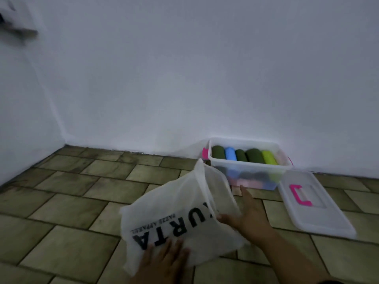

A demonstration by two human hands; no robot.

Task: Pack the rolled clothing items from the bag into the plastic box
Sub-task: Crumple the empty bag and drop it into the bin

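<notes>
Rolled clothing items [244, 155] are filling the clear plastic box [249, 174]; beside it, both hands, left [164, 261] and right [249, 214], are lying spread against the white printed bag [176, 214], steadying it.

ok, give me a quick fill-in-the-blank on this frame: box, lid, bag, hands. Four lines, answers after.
1. The top row of the plastic box holds ____ rolled items.
2. The lid lies on the floor, its handle coloured ____.
3. Between dark green rolls sits a roll coloured ____.
4. The left hand and right hand both touch the white ____.

Answers: five; pink; blue; bag
</notes>
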